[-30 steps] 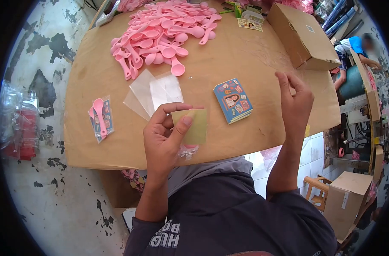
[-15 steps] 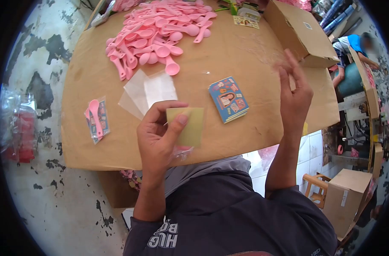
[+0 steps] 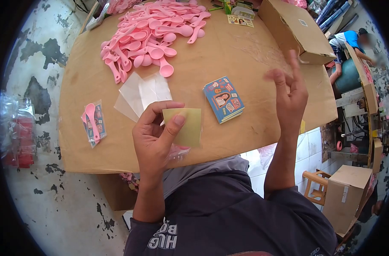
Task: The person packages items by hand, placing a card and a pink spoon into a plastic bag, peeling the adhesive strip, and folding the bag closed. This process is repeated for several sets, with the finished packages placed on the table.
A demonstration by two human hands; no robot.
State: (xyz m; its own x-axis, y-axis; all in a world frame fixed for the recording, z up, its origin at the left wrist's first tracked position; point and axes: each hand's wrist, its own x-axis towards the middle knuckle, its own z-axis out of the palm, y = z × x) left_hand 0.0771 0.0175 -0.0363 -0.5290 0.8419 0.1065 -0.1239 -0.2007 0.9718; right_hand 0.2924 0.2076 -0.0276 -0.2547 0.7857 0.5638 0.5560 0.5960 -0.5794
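Grip of the left hand (image 3: 152, 134) is pinched, thumb across the face, on a yellow-green card (image 3: 189, 128) above the near part of the surface (image 3: 109, 155); the right hand (image 3: 292, 98) is raised, fingers parted, nothing seen in its grip. Between the hands lies a stack of blue cards (image 3: 223, 100). Clear plastic (image 3: 156, 91) lies just beyond the left hand, a pile of pink spoons (image 3: 147, 34) past it.

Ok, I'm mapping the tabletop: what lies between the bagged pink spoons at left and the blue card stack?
In the head view, translucent plastic bags lie between them, and the left hand, holding a yellowish card, is also in between.
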